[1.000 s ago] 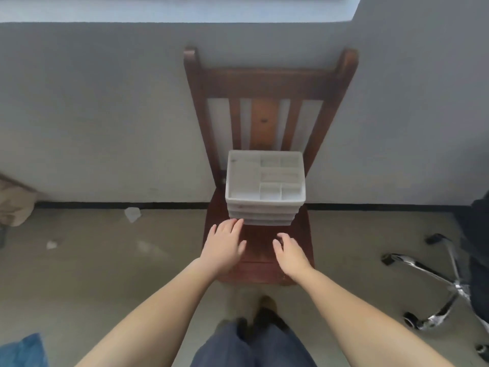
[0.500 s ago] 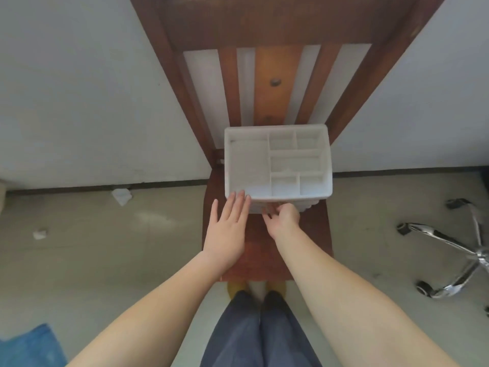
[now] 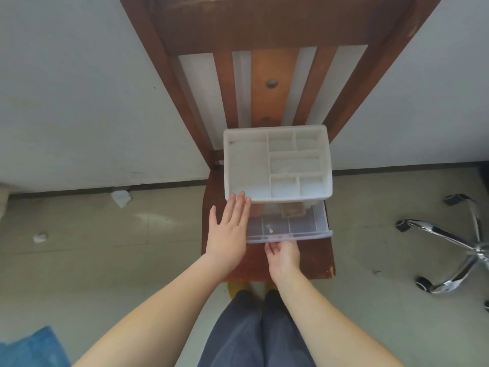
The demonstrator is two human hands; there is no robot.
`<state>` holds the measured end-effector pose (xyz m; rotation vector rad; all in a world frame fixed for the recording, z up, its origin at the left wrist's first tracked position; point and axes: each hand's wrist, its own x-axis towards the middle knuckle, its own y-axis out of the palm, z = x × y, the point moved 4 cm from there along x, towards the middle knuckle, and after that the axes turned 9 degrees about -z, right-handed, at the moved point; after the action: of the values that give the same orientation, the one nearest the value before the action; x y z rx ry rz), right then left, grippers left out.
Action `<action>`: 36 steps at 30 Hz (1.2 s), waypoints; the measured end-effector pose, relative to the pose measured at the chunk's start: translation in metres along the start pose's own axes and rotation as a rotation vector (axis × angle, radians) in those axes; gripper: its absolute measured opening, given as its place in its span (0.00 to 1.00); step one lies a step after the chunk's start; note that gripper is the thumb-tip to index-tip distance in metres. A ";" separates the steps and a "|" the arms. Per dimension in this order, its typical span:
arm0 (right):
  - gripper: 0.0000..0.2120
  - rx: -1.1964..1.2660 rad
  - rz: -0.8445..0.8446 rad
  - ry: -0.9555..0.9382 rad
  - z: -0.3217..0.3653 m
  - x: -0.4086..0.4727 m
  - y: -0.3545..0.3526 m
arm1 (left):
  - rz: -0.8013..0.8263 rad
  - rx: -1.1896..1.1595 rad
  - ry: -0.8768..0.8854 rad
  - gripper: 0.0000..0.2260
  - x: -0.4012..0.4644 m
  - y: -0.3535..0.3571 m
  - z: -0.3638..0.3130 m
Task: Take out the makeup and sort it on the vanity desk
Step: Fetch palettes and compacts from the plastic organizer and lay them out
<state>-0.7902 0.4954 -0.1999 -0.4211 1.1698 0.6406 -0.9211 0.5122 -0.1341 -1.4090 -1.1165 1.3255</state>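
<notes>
Judging by how things lay, the task had barely begun. Bracing from the left, the left hand (image 3: 227, 234) lay flat with straight fingers, its tips touching the front left corner of the white plastic compartmented organiser box (image 3: 276, 165), which stood on the seat of the dark brown wooden chair (image 3: 317, 263) set against the pale wall; that grip was wide and held nothing. Every top compartment of the organiser looked bare. Below its front edge, the translucent ribbed plastic drawer (image 3: 288, 227) stood pulled well out over the seat. Inside it, near the back, sat a small brownish item (image 3: 292, 210) and a blurred reddish shape to its left, presumably makeup, though too indistinct to name; a tiny white speck lay nearer the front. To the right, the right hand (image 3: 283, 254) curled its fingers under the drawer's front lip, gripping it. No item had yet been lifted out, and no table was visible, so taking out and sorting all remained.
</notes>
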 end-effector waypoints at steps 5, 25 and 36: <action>0.14 -0.074 -0.018 0.046 -0.013 -0.004 -0.040 | -0.007 0.041 0.019 0.33 -0.003 0.000 0.002; 0.31 -2.249 0.380 -1.623 0.083 0.014 0.012 | 0.144 0.239 0.223 0.42 0.041 0.036 -0.020; 0.24 -1.657 0.797 -0.318 0.099 -0.054 -0.039 | 0.887 -0.871 -0.063 0.26 -0.042 -0.004 -0.008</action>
<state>-0.7075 0.5142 -0.1163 -1.1637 0.1923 2.2644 -0.9143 0.4713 -0.1213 -2.7403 -1.2176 1.5190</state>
